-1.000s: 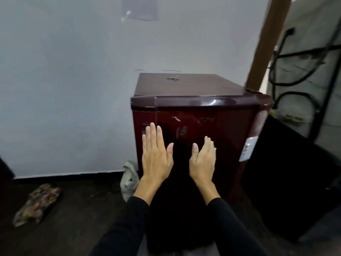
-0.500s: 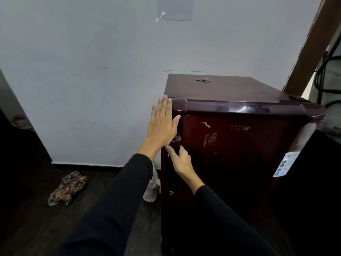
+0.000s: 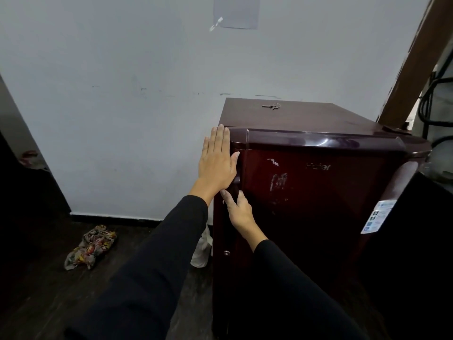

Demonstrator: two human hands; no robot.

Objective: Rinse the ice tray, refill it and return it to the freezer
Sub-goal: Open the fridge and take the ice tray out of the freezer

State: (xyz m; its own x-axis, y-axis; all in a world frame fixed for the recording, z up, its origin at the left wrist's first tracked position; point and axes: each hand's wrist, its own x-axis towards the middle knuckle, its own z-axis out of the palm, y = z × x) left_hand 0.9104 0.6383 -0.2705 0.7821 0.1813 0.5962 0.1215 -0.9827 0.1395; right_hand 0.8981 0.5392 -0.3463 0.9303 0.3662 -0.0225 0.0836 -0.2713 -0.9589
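Your left hand (image 3: 217, 163) lies flat with straight fingers against the upper left corner of the fridge (image 3: 318, 192), the palm on its side edge and the fingertips level with the rounded top trim; this grip is wide open and holds nothing. Your right hand (image 3: 239, 211) sits just below it, the fingers curled round the recessed door handle (image 3: 235, 185) at the door's left edge. The fridge is a small, boxy cabinet in glossy maroon, its door shut, with whitish scuffed patches on the front and a faint raised brand name. A paper label (image 3: 377, 217) sticks to the door's right edge. A small bunch of metal keys (image 3: 270, 106) lies on the flat top. The ice tray is not in view. Both your arms wear black sleeves. Behind stands a matt pale wall (image 3: 110, 94) with a sheet of paper (image 3: 236, 11) stuck high up. On the dark floor (image 3: 49, 290) to the left lies a crumpled flowered cloth (image 3: 90, 246), and a white plastic bag (image 3: 202, 251) sits just beside the fridge's left side.
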